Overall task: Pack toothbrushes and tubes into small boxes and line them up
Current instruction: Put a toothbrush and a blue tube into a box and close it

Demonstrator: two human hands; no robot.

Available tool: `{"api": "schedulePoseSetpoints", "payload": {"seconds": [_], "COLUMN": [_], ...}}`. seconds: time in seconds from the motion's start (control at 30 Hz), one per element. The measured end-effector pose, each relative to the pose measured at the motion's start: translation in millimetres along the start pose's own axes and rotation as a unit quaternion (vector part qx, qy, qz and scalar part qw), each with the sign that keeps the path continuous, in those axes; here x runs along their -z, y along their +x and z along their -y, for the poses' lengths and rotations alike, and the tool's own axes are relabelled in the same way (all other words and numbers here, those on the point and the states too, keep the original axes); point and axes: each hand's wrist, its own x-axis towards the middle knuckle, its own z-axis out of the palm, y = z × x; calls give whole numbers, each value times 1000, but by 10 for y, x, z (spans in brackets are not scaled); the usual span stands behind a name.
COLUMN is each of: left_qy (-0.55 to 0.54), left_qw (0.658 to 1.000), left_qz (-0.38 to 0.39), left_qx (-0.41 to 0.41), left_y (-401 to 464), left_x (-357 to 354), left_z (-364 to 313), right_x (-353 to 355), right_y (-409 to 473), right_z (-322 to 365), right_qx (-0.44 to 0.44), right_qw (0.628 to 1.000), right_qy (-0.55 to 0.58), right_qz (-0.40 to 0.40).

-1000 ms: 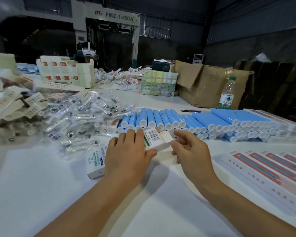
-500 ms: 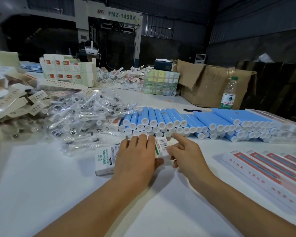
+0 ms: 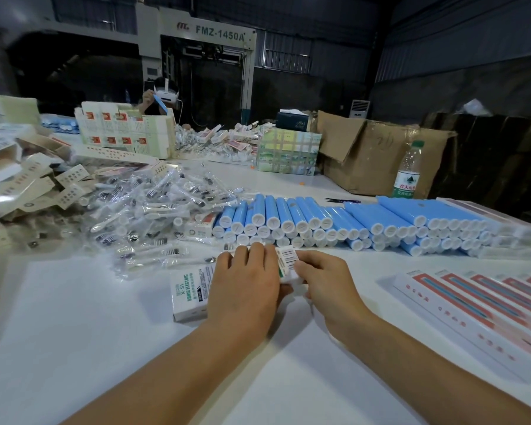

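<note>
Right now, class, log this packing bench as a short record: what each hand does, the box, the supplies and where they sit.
left hand: lies over the small white box, holding it on the table
right hand: pinches the box's barcode end
blue tubes: stacked in rows behind the hands
bagged brush heads: loose pile, far left
long flat boxes: lined up at right
water bottle: upright, far right

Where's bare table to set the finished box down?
Bare table runs near left, below the bagged brush heads and left of the small box under the left hand. A strip lies between the right hand and the flat cartons. Crowded behind: blue tubes.
</note>
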Motion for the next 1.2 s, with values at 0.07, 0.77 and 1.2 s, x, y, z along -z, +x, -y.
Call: {"api": "schedulePoseSetpoints", "payload": {"seconds": [0.07,0.77,1.2], "left_qy": [3,52,-24], "left_qw": [1000,996,994], "left_qz": [-24,-72,-111], "left_qx": [16,-3,-2], "left_y": [19,-63,-22], "left_x": [-21,56,82], "left_z": [26,-66,31], "right_x": [52,-51,84], "right_y": [41,11,23], "right_z": [-3,-156,42], "right_qx": [76,145,-50], "right_qw": [992,961,971], "right_qy": [-85,-232,225], "right_qz": [-51,-27,54]}}
